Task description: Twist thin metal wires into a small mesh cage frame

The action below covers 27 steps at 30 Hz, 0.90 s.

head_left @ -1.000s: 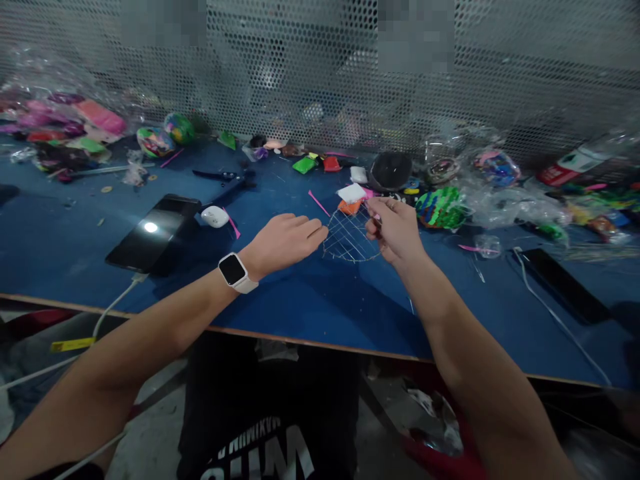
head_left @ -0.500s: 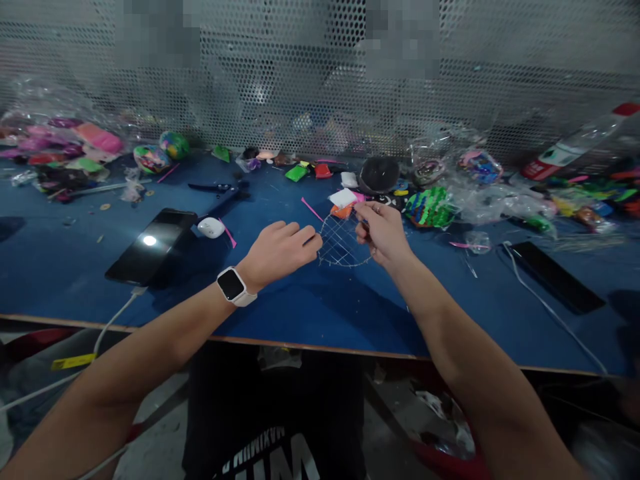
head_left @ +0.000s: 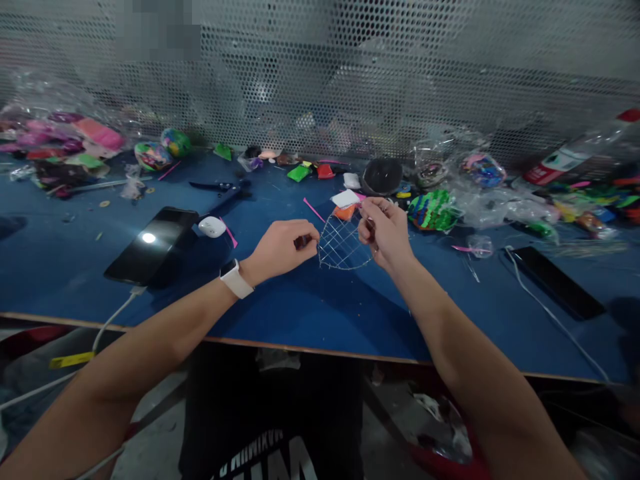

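Observation:
Between my hands a thin silvery wire mesh (head_left: pixel 344 247), with crossing strands and a curved lower edge, is held just above the blue table. At its left edge, the thumb and fingers of my left hand (head_left: pixel 287 248) are pinched together on the wire. My right hand (head_left: pixel 384 230) grips the upper right edge with thumb and forefinger, the other fingers curled. Just beyond the mesh lie an orange packet (head_left: pixel 345 213) and a white packet (head_left: pixel 345 199). A pink strip (head_left: pixel 314 209) rests to their left.
On the left are a lit phone (head_left: pixel 150 245), a white case (head_left: pixel 212 227) and dark blue pliers (head_left: pixel 223 193). A black bowl (head_left: pixel 382 176), a green striped ball (head_left: pixel 433 211) and a bottle (head_left: pixel 575 153) stand at the back. Another phone (head_left: pixel 557 281) lies right.
My left wrist has turned, so the watch now faces away and a gap shows between thumb and fingers. The right hand has barely moved; the mesh stays between both hands.

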Each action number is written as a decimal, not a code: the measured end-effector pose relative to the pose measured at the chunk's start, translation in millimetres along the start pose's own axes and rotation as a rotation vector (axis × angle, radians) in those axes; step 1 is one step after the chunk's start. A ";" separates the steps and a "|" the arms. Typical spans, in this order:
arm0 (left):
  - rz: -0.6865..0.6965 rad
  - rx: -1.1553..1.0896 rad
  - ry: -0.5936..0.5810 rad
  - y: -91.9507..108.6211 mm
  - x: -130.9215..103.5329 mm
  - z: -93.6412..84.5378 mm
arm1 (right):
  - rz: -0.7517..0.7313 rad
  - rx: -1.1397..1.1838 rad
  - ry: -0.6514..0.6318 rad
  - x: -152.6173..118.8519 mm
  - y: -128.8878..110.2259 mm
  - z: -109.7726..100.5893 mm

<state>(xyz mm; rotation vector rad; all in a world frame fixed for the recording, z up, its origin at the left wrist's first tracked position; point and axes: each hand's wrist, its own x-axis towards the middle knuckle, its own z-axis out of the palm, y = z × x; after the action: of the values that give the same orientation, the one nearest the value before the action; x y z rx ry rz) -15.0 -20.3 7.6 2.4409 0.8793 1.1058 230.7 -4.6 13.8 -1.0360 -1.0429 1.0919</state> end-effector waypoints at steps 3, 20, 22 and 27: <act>-0.034 -0.085 0.006 1.1 1.4 0.3 | -0.033 0.010 -0.001 0.5 1.9 -0.5; -0.306 -0.331 -0.008 -1.7 4.1 -3.3 | -0.047 -0.069 0.049 -3.1 -3.7 0.5; -0.369 -0.448 -0.020 -2.9 5.4 -4.0 | -0.047 -0.066 0.047 -3.8 -6.5 0.6; -0.485 -0.724 -0.104 3.7 8.1 -6.8 | -0.025 -0.041 -0.035 -10.8 -14.1 4.9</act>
<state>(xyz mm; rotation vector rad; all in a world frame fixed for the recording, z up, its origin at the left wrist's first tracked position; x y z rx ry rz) -14.5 -17.6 18.5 1.5728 0.7940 0.8934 226.8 -16.8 27.1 -1.0373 -1.1082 1.0755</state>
